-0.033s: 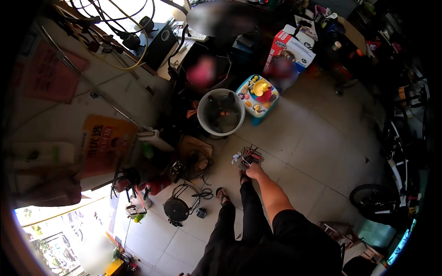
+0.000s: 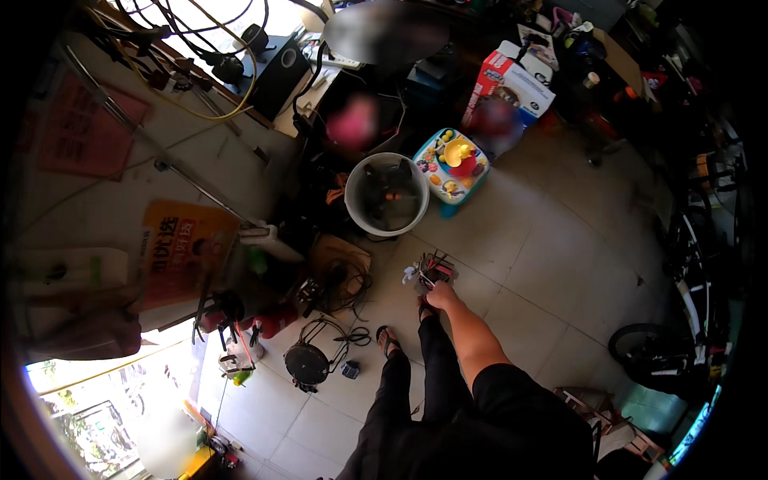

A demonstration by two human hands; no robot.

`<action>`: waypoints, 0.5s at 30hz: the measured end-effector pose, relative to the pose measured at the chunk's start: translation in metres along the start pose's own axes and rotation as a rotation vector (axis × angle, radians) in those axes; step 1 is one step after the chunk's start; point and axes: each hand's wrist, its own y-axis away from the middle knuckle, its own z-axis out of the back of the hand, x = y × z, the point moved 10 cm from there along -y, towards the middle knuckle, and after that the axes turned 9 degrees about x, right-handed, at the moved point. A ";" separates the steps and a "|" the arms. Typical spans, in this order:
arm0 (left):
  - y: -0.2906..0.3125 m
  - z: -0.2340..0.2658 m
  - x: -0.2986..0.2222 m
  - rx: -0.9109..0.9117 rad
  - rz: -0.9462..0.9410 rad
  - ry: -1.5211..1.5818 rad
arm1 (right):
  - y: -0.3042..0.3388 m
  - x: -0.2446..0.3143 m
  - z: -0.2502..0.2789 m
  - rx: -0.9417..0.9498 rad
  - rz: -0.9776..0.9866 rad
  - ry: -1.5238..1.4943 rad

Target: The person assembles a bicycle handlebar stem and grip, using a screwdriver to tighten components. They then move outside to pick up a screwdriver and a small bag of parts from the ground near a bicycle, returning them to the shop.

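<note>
My right hand (image 2: 440, 295) is closed at the near edge of a small tool basket (image 2: 446, 274), in front of my feet. Several slim tools stick up from it, some with red handles, and a pale piece (image 2: 410, 274) pokes out at its left side. My fingers seem wrapped round the basket's rim or handle; the exact grip is too small to make out. Whether the basket rests on the floor or hangs just above it, I cannot tell. My left hand is out of sight.
Beyond the basket stand a white bucket (image 2: 350, 200) and a small children's stool (image 2: 438, 190). To the left lie a round black fan-like device (image 2: 306, 364), coiled cable (image 2: 358, 336) and a cardboard piece (image 2: 352, 254). A bicycle (image 2: 692, 312) is on the right.
The view has shifted slightly, so the bucket and stool sit a little further right. My right hand keeps its place at the basket. A sliver of fingers at the lower edge has gone.
</note>
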 end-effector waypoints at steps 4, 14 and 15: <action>-0.002 -0.035 -0.008 0.027 0.018 0.044 | -0.069 0.022 -0.002 -0.011 -0.017 -0.052; 0.027 -0.050 0.057 -0.005 0.123 0.092 | -0.120 0.095 -0.034 0.098 0.028 -0.121; 0.035 -0.047 0.062 -0.011 0.130 0.087 | -0.117 0.099 -0.034 0.092 0.021 -0.126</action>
